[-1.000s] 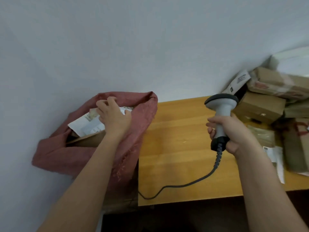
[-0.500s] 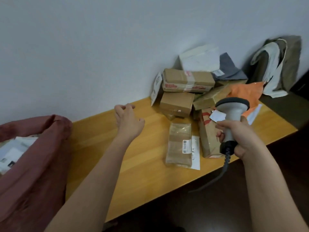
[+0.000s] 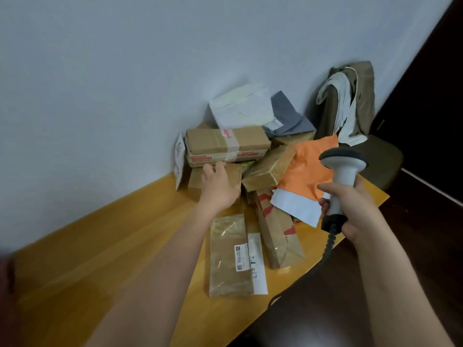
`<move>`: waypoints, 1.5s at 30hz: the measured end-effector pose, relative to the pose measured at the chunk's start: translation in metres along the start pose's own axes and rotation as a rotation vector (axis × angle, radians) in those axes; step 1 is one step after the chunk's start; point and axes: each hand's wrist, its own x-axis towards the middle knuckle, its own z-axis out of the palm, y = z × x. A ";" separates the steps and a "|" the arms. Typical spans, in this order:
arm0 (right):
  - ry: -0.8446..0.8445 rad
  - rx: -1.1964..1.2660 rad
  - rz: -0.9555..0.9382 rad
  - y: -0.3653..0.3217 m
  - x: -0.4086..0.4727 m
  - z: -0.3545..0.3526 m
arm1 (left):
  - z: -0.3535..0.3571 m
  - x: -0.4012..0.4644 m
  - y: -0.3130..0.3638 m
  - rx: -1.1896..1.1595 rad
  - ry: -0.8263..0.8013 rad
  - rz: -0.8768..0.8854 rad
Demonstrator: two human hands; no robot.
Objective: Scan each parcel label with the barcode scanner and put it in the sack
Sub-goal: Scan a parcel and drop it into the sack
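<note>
A pile of parcels lies at the far right of the wooden table (image 3: 105, 249) against the wall. My left hand (image 3: 218, 186) rests on a small brown box (image 3: 234, 176) under a longer taped carton (image 3: 226, 146); whether its fingers grip the box I cannot tell. My right hand (image 3: 350, 209) holds the grey barcode scanner (image 3: 342, 171) upright over the table's right end, its cable hanging down. A flat brown parcel with a white label (image 3: 231, 254) lies nearest me. Only a blurred red edge of the sack (image 3: 6, 274) shows at the far left.
An orange mailer (image 3: 309, 169), a tall brown packet with red print (image 3: 276, 231), white (image 3: 240, 106) and grey (image 3: 288, 113) bags sit in the pile. A chair with clothes (image 3: 350, 106) stands beyond the table's right end. The floor in front is dark.
My left hand left the sack and reached right across the table onto the small brown box. The view swung right, so the sack slid almost out of frame. The scanner stays in my right hand.
</note>
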 end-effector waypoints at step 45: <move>-0.591 -0.066 0.243 -0.008 0.171 0.030 | 0.025 -0.013 0.020 -0.257 0.357 -0.234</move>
